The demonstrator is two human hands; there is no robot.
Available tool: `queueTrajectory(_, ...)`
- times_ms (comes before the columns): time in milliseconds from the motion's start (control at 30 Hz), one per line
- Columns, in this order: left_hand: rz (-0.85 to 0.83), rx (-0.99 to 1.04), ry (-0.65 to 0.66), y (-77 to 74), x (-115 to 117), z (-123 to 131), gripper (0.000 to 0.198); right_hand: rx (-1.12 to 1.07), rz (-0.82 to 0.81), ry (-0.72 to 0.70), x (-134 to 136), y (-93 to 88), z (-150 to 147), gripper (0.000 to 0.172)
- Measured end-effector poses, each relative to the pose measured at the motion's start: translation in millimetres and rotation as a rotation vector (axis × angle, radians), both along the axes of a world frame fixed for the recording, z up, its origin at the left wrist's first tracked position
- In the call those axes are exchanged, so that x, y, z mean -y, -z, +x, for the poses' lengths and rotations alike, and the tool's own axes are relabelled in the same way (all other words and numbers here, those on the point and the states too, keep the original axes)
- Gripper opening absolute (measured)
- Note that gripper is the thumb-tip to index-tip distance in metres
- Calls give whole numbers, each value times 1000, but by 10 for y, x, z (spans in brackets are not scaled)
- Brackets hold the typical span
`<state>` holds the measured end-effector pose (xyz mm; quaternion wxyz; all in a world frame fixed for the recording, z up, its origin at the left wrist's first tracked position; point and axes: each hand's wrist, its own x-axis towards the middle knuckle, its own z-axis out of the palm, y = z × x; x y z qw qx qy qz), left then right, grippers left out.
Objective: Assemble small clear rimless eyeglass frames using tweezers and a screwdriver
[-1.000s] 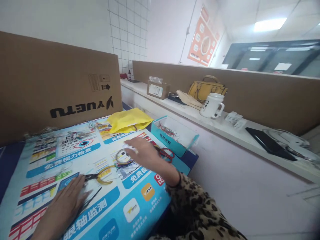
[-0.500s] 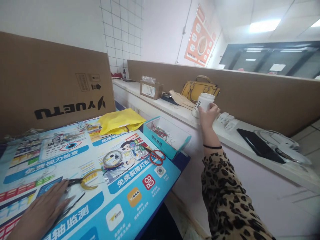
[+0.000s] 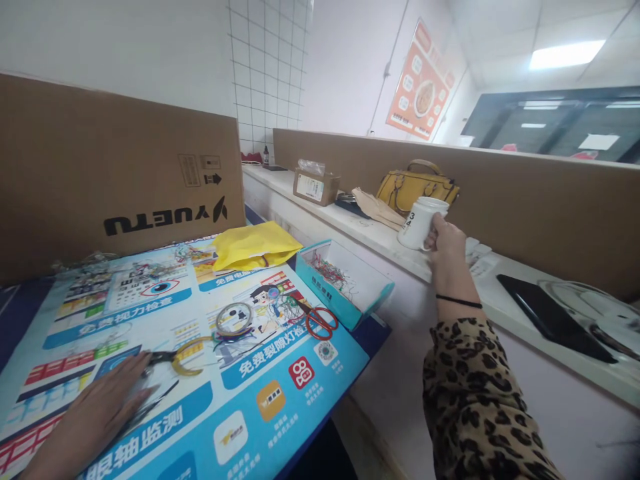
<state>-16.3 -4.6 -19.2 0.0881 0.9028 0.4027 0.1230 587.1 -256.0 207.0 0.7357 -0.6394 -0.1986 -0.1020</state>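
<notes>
My right hand is closed on the handle of a white mug with dark digits on its side. The mug is at the white ledge, slightly tilted; whether its base touches the surface I cannot tell. My left hand lies flat, fingers stretched out, on the printed blue-and-white board. Just past its fingertips lies a yellow-handled hand tool, its dark head partly hidden by the fingers. Under and beside this hand are a small clear bag and a thin dark strip, partly covered.
Red-handled scissors, a wire coil, a yellow pouch and a teal box of wire pieces lie on the board. Along the ledge are a carton, a yellow handbag and a black tablet-like slab.
The view has shifted slightly. My right hand now grips the mug at its handle side, and the mug appears lower and turned, more tilted. My left hand stays flat in place.
</notes>
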Motion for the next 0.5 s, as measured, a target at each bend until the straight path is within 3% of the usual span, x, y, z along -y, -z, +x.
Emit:
queueTrajectory(133, 7, -6, -15, -110, 64, 46, 56, -12, 123, -91, 8, -11, -192, 36)
queueTrajectory(300, 14, -3, -16, -48, 28, 38, 55, -19, 156, -251, 114, 10, -582, 43)
queueTrajectory(500, 29, -52, -8, -118, 72, 67, 61, -146, 166, -623, 189, 66, -1325, 47)
